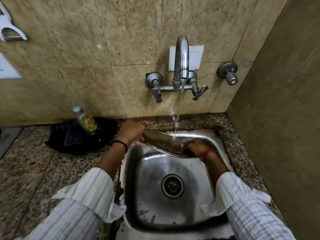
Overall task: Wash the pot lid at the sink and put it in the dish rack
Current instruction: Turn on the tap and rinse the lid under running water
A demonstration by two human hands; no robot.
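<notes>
A round steel pot lid (pixel 164 142) is held tilted over the back of the steel sink (pixel 150 196), under a stream of water from the wall tap (pixel 181 61). My left hand (pixel 133 130) grips the lid's left edge. On the lid's right side, my right hand (pixel 196 148) is closed over it; what lies under the fingers is hidden. No dish rack is in view.
A dish soap bottle (pixel 87 122) leans on a black cloth or bag (pixel 78 137) on the granite counter (pixel 34 170) left of the sink. A side wall (pixel 280 118) closes in on the right. A second valve (pixel 228 73) sits right of the tap.
</notes>
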